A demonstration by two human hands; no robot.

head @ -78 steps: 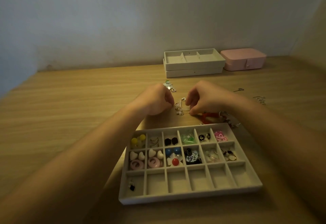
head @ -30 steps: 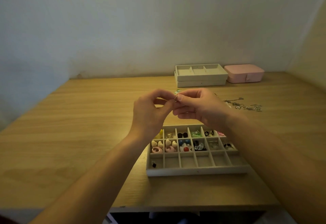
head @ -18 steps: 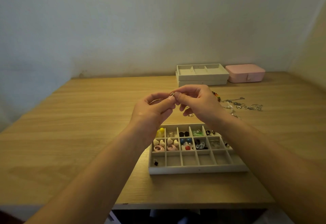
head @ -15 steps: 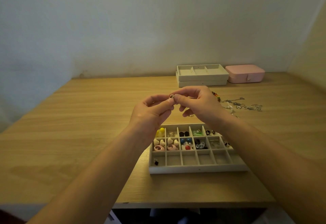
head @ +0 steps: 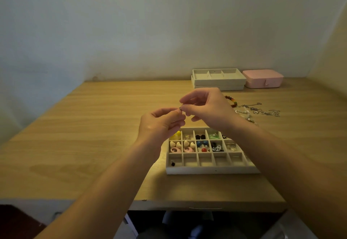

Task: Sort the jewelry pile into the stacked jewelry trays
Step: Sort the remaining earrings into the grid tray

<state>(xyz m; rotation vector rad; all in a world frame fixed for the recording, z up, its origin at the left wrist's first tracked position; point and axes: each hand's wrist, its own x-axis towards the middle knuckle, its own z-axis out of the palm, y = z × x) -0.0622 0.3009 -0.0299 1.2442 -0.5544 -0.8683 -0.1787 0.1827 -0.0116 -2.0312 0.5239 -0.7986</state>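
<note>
Head view: both hands are hovering in the air above the far edge of the tray (head: 212, 171). The left hand (head: 159, 124) and right hand (head: 208, 109) are meeting fingertip to fingertip, both pinching one tiny piece (head: 180, 108). The piece is looking small, silvery and metallic; its shape is too small to tell. Left fingers (head: 174, 112) are curling in, thumb and forefinger clamping on the piece. Right fingers (head: 187, 108) are clamping on it from the other side, the rest loosely curled.

The tray is sitting on the table (head: 93, 126) near the front edge, pale grey, split into small square compartments.
- The back row is holding yellow beads (head: 177, 135), black studs (head: 200, 136) and a green bit (head: 214, 136).
- The middle row is holding cream hearts (head: 175, 144) with pink rings (head: 175, 150), blue beads (head: 202, 142) with a red bead (head: 204, 150), and a black-and-white item (head: 216, 147).
- The front row is showing one small black bit (head: 173, 163) in the leftmost compartment.

The right forearm is covering the tray's right end.

The pile (head: 259, 111) of thin silver chains is lying on the table to the right of the hands, with a bead bracelet (head: 231, 100) just beside it, partly behind the right hand. Two stacked trays (head: 218, 81) are sitting at the back by the wall, the top one showing wide compartments. A pink box (head: 262, 79) is sitting just beside them on the right, lid closed.
</note>
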